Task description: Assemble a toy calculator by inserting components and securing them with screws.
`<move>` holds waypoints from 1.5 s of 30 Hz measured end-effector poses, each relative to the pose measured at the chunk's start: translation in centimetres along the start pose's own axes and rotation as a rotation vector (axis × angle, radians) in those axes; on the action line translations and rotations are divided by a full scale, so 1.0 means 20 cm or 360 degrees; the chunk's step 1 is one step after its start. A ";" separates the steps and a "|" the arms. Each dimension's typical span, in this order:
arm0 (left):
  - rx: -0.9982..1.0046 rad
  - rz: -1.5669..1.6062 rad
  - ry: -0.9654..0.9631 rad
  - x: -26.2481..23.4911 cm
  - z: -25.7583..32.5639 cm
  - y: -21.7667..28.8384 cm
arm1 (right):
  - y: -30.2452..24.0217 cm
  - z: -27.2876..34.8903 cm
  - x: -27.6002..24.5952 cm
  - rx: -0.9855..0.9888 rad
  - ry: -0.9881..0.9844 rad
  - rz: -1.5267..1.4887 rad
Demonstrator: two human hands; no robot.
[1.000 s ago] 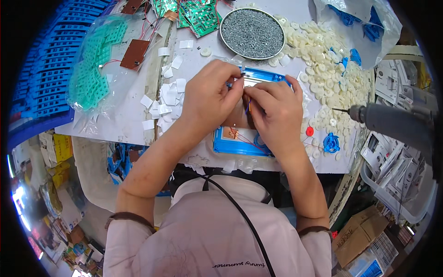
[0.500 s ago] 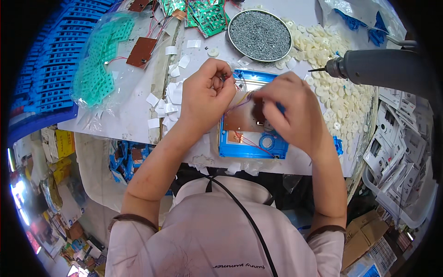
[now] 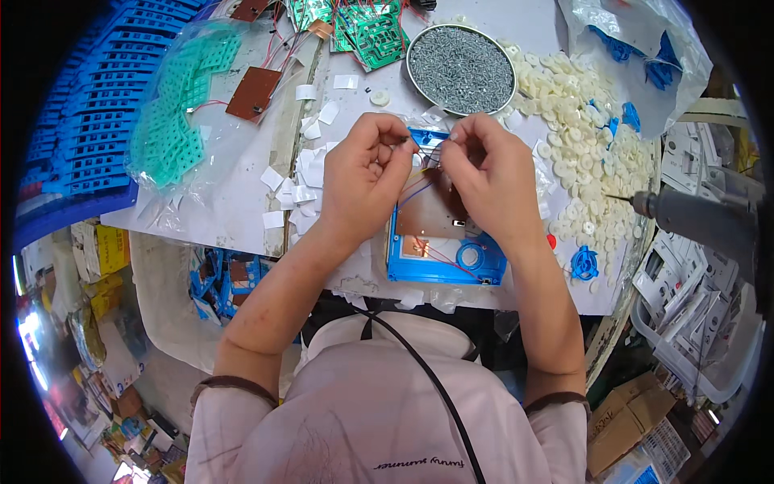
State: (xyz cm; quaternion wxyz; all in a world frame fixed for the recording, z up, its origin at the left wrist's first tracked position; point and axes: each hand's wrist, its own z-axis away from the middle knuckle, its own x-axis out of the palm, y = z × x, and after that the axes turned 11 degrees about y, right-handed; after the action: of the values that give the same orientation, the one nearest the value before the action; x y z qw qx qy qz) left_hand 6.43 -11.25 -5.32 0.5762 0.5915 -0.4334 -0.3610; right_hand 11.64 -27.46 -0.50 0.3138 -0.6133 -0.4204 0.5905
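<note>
Blue plastic housing (image 3: 445,262) lies flat at the near edge of the surface (image 3: 242,206), a brown circuit board (image 3: 427,211) seated in it with thin red and blue wires (image 3: 439,256) running off. Both hands work over its far end. Left hand (image 3: 363,181): fingers pinched narrow on something small and dark, maybe a wire end or a screw, can't tell which. Right hand (image 3: 492,177): fingers curled tight above the board, tips touching or nearly touching the left's; what they hold is hidden.

My read on handling: housing is light, stiff, probably slides easily, so grip the side walls. Board is thin and fragile, edges only. Wires are soft and would tear at the joints, don't pull.

Round tin of screws (image 3: 461,58) just beyond the hands. Heap of cream washers (image 3: 584,137) to the right, green circuit boards (image 3: 363,24) at the far edge, white paper scraps (image 3: 298,181) to the left, bag of teal parts (image 3: 173,129) further left. Power screwdriver (image 3: 701,218) hangs at right, cut off by the rim.

Far half of the housing is covered by the hands.
</note>
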 end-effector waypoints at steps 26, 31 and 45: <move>0.0994 -0.1230 -0.0555 0.11 -0.08 0.14 | 0.09 -0.02 -0.27 -0.0537 -0.0256 -0.0016; 0.0946 -0.1122 -0.0406 0.10 -0.08 0.14 | 0.11 0.00 -0.28 -0.0573 -0.0111 0.0178; 0.0940 -0.1044 -0.0335 0.12 -0.07 0.11 | 0.00 0.10 -0.20 -0.0782 -0.0273 0.1172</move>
State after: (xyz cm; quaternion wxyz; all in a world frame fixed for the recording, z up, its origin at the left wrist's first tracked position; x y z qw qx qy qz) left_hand 8.45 -12.83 -2.95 0.1908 0.7966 -0.3638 -0.4435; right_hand 9.80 -31.25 1.04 -0.1082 -0.7270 -0.3264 0.5943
